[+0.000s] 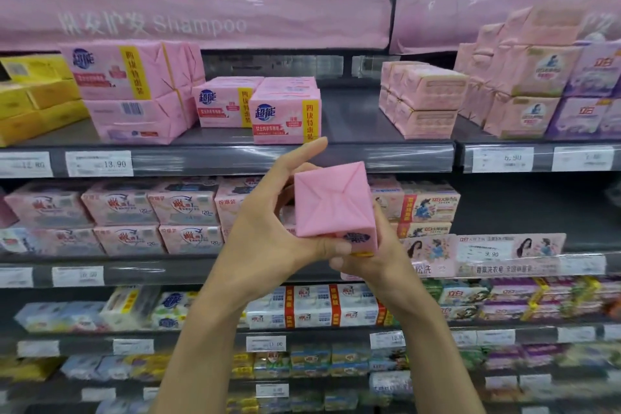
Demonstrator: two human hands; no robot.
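Pack first: pink paper-wrapped soap pack, blocky, folded end w/ crossed creases facing camera, slightly tilted. Held in mid-air in front of store shelving, approx centre of view, just below front rail of grey upper shelf. Blue logo + bit of yellow show on its lower face.

Left hand grips pack from the left. Thumb is curled across bottom front edge, index finger sticks up straight past top-left corner, other fingers go behind pack and are mostly hidden. Right hand holds it from below-right, fingers curled under lower corner. Both forearms rise from bottom of frame.

Outward:
- On grey upper shelf, just above pack: pink boxed soap packs w/ blue logo and yellow side band.
- Left of those: taller stack of pink wrapped bundles, then yellow wrapped packs at far left.
- Right, well apart: pale pink blocks, stacked two high.
- On rail at left: white price tag reading 13.90.
- Overhead: pink banner w/ word "Shampoo".
- Behind hands, next shelf down: rows of pink-and-white packs.
- Lower shelves too blurred to read.
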